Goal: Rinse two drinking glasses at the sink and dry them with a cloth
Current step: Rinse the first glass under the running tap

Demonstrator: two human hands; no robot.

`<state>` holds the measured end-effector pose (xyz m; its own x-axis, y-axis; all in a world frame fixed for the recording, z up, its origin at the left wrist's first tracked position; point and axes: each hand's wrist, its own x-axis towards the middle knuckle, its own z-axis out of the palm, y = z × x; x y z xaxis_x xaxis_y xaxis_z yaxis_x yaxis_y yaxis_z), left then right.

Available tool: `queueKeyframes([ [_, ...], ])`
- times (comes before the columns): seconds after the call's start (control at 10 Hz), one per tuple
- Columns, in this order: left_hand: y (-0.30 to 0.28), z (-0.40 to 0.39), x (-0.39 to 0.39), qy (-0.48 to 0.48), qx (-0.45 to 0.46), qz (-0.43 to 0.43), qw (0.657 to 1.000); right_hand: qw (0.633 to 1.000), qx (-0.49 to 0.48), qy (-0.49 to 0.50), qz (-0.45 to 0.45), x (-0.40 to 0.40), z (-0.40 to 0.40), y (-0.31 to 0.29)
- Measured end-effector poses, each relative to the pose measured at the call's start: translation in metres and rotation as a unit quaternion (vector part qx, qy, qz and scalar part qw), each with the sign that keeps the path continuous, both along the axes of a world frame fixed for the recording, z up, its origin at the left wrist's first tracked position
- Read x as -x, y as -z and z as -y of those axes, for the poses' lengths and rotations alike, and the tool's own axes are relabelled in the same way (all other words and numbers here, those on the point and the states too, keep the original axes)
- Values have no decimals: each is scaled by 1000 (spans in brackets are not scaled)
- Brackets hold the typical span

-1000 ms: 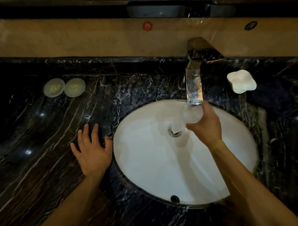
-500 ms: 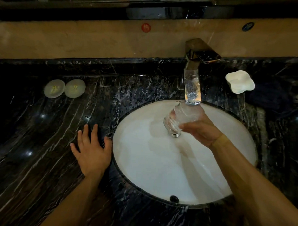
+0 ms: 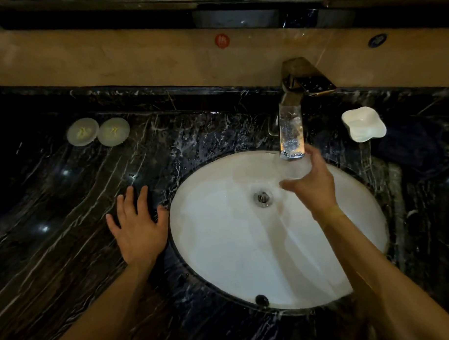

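Now, R hand (image 3: 313, 182) gripping glass (image 3: 292, 168) under tap (image 3: 292, 132), L hand (image 3: 139, 231) flat, fingers spread on counter (image 3: 66, 200)

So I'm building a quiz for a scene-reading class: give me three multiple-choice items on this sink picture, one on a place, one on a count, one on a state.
1. Where is the left hand?
A. flat on the dark counter left of the basin
B. on the tap
C. inside the basin

2. How many round pale discs lie at the counter's back left?
A. one
B. two
C. four

3. What is the right hand doing?
A. resting empty
B. wiping with a cloth
C. holding a clear glass under the tap

Answers: 1 A, fingers spread on marble; 2 B, a side-by-side pair; 3 C, fingers curl round the glass below the spout.
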<state>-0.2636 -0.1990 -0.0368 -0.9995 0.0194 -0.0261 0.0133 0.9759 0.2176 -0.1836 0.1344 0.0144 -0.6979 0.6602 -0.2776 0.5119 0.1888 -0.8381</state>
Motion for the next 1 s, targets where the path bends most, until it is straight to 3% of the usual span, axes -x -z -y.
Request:
queueKeyframes([
  [0.1,0,0,0,-2,2,3,1000,963,267,-42,4,-9,-17,-4],
  [0.2,0,1,0,-1,2,2,1000,925,369,-92,21,-13,-20,2],
  [0.3,0,0,0,0,0,-1,1000,898,429,-97,-19,-11,-12,9],
  [0.4,0,0,0,-1,0,2,1000,917,385,-61,-86,-3,0,16],
  [0.5,0,0,0,-1,3,3,1000,968,237,-21,-81,6,10,17],
  [0.6,-1,0,0,-1,0,4,1000,997,21,-9,-68,15,19,9],
  [0.7,0,0,0,0,-2,2,1000,995,-61,10,-77,14,19,8],
  [0.8,1,1,0,0,4,3,1000,995,-94,-7,-27,6,9,8],
  [0.9,1,0,0,1,1,1,1000,997,76,-14,-14,-4,-9,0],
  [1.0,1,0,0,1,0,1,1000,965,259,-52,-6,-10,-22,-2],
])
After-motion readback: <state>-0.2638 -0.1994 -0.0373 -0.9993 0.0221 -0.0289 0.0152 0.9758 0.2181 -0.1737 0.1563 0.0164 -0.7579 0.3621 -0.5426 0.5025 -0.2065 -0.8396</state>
